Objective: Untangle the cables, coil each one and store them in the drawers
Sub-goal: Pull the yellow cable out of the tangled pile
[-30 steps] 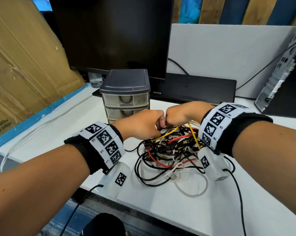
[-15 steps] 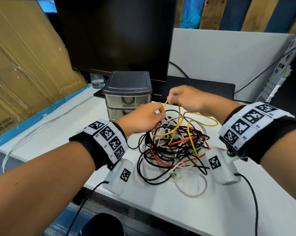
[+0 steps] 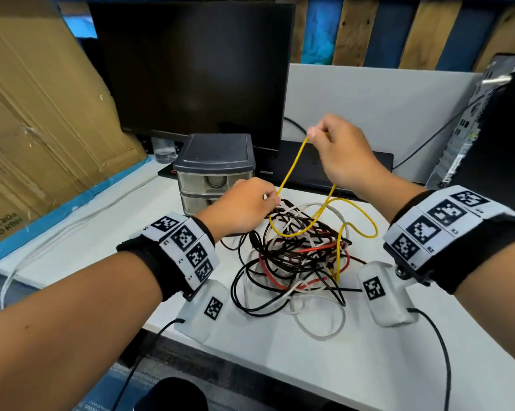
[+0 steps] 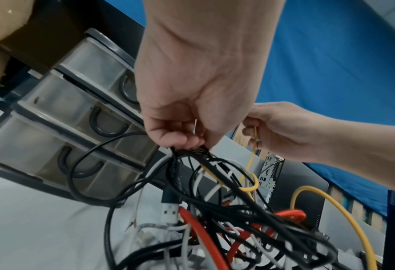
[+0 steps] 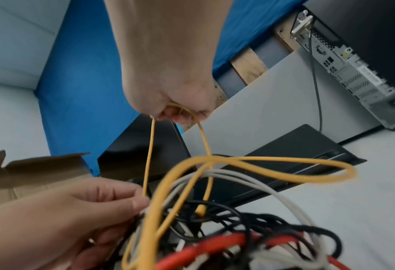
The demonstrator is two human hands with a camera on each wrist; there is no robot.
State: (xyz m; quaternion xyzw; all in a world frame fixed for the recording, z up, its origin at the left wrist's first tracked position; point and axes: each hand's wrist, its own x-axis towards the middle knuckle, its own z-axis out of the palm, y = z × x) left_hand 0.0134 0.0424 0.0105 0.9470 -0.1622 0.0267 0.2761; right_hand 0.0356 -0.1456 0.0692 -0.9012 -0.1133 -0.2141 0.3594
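A tangle of black, white, red and yellow cables lies on the white desk. My right hand is raised above it and pinches the yellow cable, which runs down taut to my left hand. In the left wrist view my left hand grips a bunch of black cables at the top of the pile. The right wrist view shows the yellow cable looped through my right hand. A small grey drawer unit with clear drawers, all closed, stands just behind my left hand.
A black monitor and its base stand behind the drawer unit. Flattened cardboard leans at the left. A computer tower is at the right edge. A glass sits by the monitor foot.
My right hand has risen and drawn a length of yellow cable up out of the pile. My left hand stayed low at the tangle, holding the other cables down.
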